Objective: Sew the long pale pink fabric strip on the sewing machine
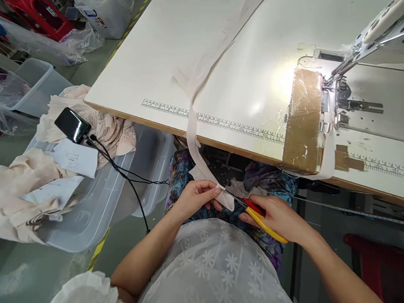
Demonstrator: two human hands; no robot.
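Over my lap, my left hand (198,198) pinches the lower end of a long pale fabric strip (195,153). That strip runs up over the table edge and across the white tabletop to its far side. My right hand (275,217) grips scissors (264,225) with yellow and red handles. Their blades point left and meet the fabric close to my left fingertips; whether they are parted is too small to tell. Beneath my hands, more scraps of pale fabric (242,190) lie on my patterned trousers.
A sewing machine (338,87) with its lamp lit stands at the right of the white table (153,51), which carries printed rulers. At left, a clear plastic bin (93,227) holds pale fabric pieces, paper labels and a black power bank (72,125) with cables trailing right.
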